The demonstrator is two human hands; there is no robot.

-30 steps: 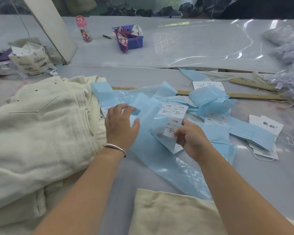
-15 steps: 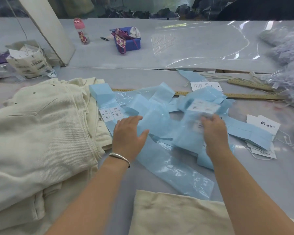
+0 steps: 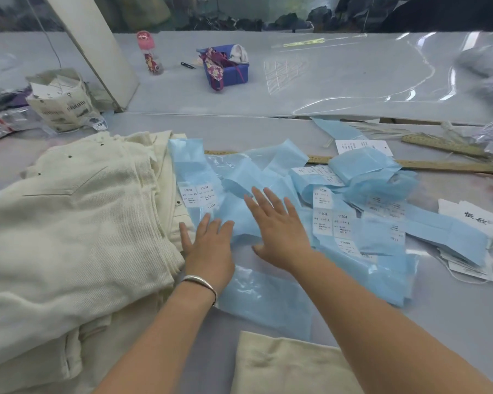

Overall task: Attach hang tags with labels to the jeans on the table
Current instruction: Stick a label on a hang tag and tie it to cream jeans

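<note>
A stack of cream jeans [image 3: 69, 237] lies at the left of the table. Light blue backing sheets [image 3: 268, 297] with white printed labels [image 3: 333, 223] sprawl across the middle. My left hand [image 3: 208, 245], with a silver bangle at the wrist, lies flat with straight fingers on the blue sheet beside the jeans. My right hand [image 3: 279, 231] is spread flat on the blue sheets just right of it, holding nothing. White hang tags [image 3: 475, 217] with strings lie at the right edge. Another cream garment [image 3: 291, 365] lies at the near edge.
A wooden ruler [image 3: 439, 166] runs behind the sheets. Farther back stand a pink bottle [image 3: 151, 52], a blue box [image 3: 228, 66] with fabric bits, small black snips [image 3: 187, 64] and a white post [image 3: 97, 46]. A paper bag of tags [image 3: 63, 100] sits at far left.
My right hand let go of the label sheet it held and moved left, now flat beside my left hand. The blue sheets have shifted and spread out.
</note>
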